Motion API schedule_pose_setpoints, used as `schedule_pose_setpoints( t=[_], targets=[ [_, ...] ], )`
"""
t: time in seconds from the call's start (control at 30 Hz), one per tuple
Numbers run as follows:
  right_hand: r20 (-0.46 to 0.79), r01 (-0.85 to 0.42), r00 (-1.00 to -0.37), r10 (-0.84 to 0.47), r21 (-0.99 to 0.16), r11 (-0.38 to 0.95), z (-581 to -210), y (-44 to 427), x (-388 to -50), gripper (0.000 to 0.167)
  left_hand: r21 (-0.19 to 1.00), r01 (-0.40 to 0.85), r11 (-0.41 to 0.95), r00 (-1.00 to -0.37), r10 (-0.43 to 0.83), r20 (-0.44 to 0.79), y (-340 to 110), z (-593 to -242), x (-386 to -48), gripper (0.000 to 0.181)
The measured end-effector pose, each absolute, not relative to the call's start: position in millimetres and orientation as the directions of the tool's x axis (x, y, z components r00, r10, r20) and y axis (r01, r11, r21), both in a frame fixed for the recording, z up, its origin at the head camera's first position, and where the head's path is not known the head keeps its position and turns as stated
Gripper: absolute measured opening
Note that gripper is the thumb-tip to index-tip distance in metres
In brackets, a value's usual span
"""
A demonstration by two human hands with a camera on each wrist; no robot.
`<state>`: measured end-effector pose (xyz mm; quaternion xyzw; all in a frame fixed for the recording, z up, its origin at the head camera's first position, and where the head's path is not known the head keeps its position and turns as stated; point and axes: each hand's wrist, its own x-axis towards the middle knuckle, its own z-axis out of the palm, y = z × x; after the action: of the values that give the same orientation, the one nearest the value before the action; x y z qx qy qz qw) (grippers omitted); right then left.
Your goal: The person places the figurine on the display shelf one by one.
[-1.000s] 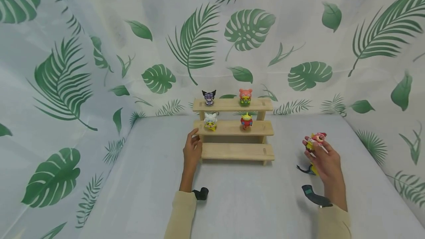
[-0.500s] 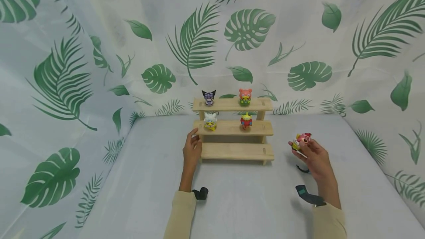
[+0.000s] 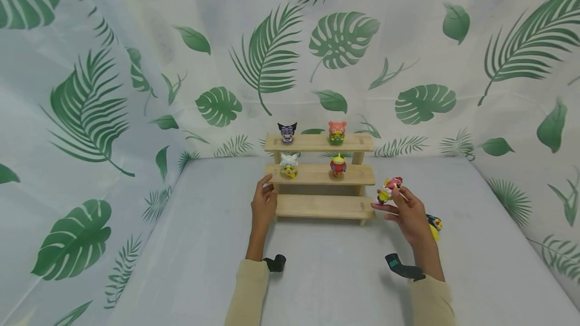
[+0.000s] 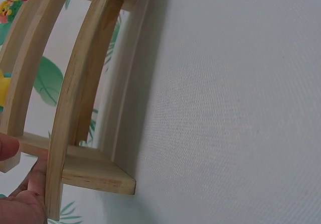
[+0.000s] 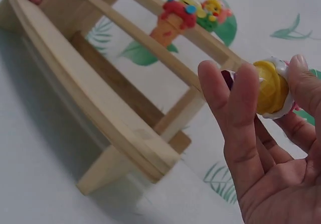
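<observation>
My right hand (image 3: 405,215) pinches a small pink, white and yellow toy figurine (image 3: 388,191) in the air beside the right end of a three-tier wooden display shelf (image 3: 323,207). In the right wrist view its yellow part (image 5: 271,89) shows between thumb and fingers. At the shelf's left end my left hand (image 3: 264,206) grips the side, thumb and fingers on either side of the wood in the left wrist view. A purple-black figurine (image 3: 287,134) and a pink-green one (image 3: 337,133) stand on the top tier. On the middle tier are a white-yellow figurine (image 3: 289,165) and a red one (image 3: 338,165).
Behind my right wrist lies a yellow and dark blue figurine (image 3: 434,227), partly hidden. The shelf stands on a pale table cover (image 3: 331,265). A leaf-print sheet (image 3: 217,39) surrounds the table at the back and sides.
My right hand has moved left with the pink and yellow figurine, from out at the right to close by the shelf. The left hand stays at the shelf's side.
</observation>
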<state>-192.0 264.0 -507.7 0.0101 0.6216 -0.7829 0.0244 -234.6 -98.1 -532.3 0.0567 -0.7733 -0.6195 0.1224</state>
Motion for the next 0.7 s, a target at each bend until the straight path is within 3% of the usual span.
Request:
schedule_pose_setpoints(
  t=[0.2, 0.5, 0.7],
  targets=[
    [-0.043, 0.062, -0.995, -0.089, -0.972, -0.227, -507, 248, -192, 0.026, 0.975, 0.059, 0.212, -0.965, -0.236, 0.11, -98, -531, -234, 0.047],
    [-0.05, 0.051, -0.987, -0.152, -0.999, 0.001, -511, 220, -200, 0.048, 0.973, 0.054, 0.224, -0.964, -0.242, 0.11, -97, -530, -234, 0.045],
    [-0.011, -0.001, -0.976, -0.219, -0.999, 0.052, -509, 199, -209, 0.047, 0.972, 0.053, 0.229, -0.964, -0.243, 0.11, -97, -529, -233, 0.045]
  ],
)
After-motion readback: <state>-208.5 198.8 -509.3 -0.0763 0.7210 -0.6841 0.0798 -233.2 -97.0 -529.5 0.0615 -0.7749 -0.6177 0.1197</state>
